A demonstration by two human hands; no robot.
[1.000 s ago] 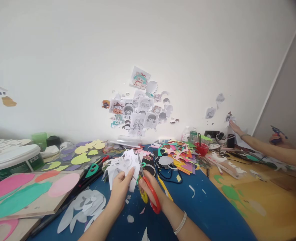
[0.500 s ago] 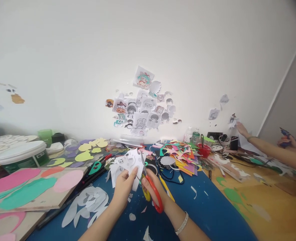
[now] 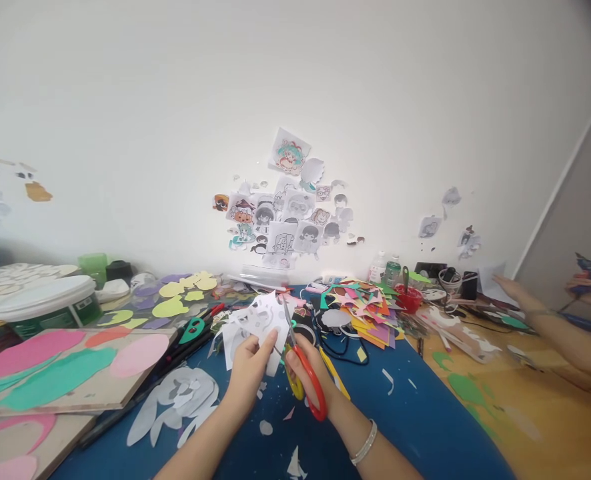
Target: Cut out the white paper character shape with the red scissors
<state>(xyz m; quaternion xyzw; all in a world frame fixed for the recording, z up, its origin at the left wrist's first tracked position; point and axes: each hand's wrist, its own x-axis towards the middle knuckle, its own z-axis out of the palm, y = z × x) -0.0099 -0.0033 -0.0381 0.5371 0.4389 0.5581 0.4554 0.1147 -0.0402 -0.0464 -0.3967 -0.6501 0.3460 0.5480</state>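
My left hand (image 3: 250, 367) is closed on a sheet of white paper (image 3: 263, 317) with grey printed shapes and cut edges, its thumb lying on top. My right hand (image 3: 309, 367) grips red-handled scissors (image 3: 317, 393), whose blades point up and away along the right side of that paper. How far the blades are apart is hard to make out. Under my right hand lies something yellow (image 3: 295, 385), partly hidden. White paper scraps (image 3: 265, 427) lie on the blue mat (image 3: 375, 427) below my hands.
A heap of coloured paper scraps (image 3: 363, 310) lies beyond my right hand. Left are boards with coloured cut-outs (image 3: 58, 380), grey-white cut-outs (image 3: 175, 397) and a lidded tub (image 3: 45, 303). Drawings (image 3: 295, 207) cover the wall. Another person's arms (image 3: 560, 327) reach in at right; one hand holds a dark blue tool (image 3: 585, 273).
My hands, paper and scissors hold nearly the same pose; the view has shifted slightly. The other person's hand has drawn down and away from the wall pictures.
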